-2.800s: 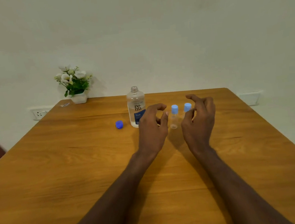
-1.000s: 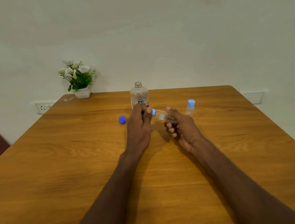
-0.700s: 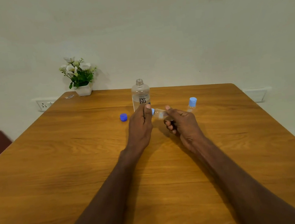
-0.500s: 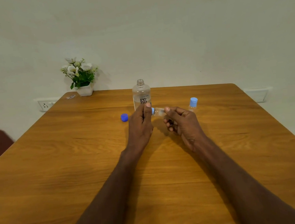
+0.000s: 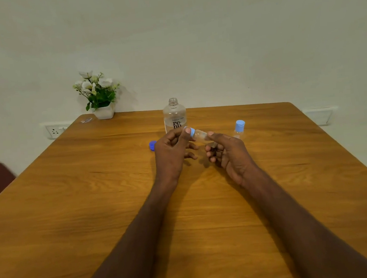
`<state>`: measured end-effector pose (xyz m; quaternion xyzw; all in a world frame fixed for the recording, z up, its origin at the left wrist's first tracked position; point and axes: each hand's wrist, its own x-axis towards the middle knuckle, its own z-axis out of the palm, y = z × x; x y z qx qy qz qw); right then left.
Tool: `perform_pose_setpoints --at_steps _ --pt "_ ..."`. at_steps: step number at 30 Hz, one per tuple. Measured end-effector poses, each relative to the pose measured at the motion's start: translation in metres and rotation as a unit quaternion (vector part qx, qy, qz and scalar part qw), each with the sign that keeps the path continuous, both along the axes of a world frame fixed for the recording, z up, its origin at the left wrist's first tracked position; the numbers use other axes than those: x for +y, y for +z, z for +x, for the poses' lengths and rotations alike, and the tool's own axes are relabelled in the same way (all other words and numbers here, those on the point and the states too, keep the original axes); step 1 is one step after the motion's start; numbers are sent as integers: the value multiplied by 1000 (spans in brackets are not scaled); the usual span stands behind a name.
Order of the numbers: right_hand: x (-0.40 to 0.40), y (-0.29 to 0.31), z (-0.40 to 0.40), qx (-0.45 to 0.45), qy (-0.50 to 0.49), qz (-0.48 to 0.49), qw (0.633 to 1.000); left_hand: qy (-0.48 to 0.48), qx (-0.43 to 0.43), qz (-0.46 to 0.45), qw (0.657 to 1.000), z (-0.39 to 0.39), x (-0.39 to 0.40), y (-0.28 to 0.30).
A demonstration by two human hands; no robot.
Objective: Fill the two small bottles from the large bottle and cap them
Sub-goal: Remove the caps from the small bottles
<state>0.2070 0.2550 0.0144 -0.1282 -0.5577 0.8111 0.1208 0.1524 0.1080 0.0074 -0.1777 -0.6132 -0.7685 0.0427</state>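
My right hand (image 5: 228, 152) grips a small clear bottle (image 5: 201, 135), tilted on its side above the table. My left hand (image 5: 171, 153) pinches its light-blue cap (image 5: 192, 132) between thumb and fingers. The second small bottle (image 5: 239, 130), capped in light blue, stands upright just right of my hands. The large clear bottle (image 5: 174, 116) with a "renu" label stands uncapped behind my left hand. Its dark-blue cap (image 5: 152, 145) lies on the table to the left.
A wooden table (image 5: 95, 202) fills the view, against a pale wall. A white pot of flowers (image 5: 99, 97) stands at the back left corner, with a small scrap (image 5: 86, 120) beside it. A wall socket (image 5: 54, 131) sits left of the table.
Both hands have picked up one small bottle from beside the large bottle and tilted it. Over the last second my left fingers have shifted on its cap.
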Motion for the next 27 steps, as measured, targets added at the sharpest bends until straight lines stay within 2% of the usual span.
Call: perform_pose_setpoints --at_steps 11,17,21,27 --pt "-2 5 3 -6 49 -37 998 -29 -34 61 997 0 0 3" --pt "-1 3 1 -9 41 -22 999 -36 -35 64 997 0 0 2" --pt "-1 3 1 6 73 -30 997 -30 -38 65 997 0 0 2" --pt "-1 3 0 -19 67 -31 997 -38 -45 74 996 -2 -1 1"
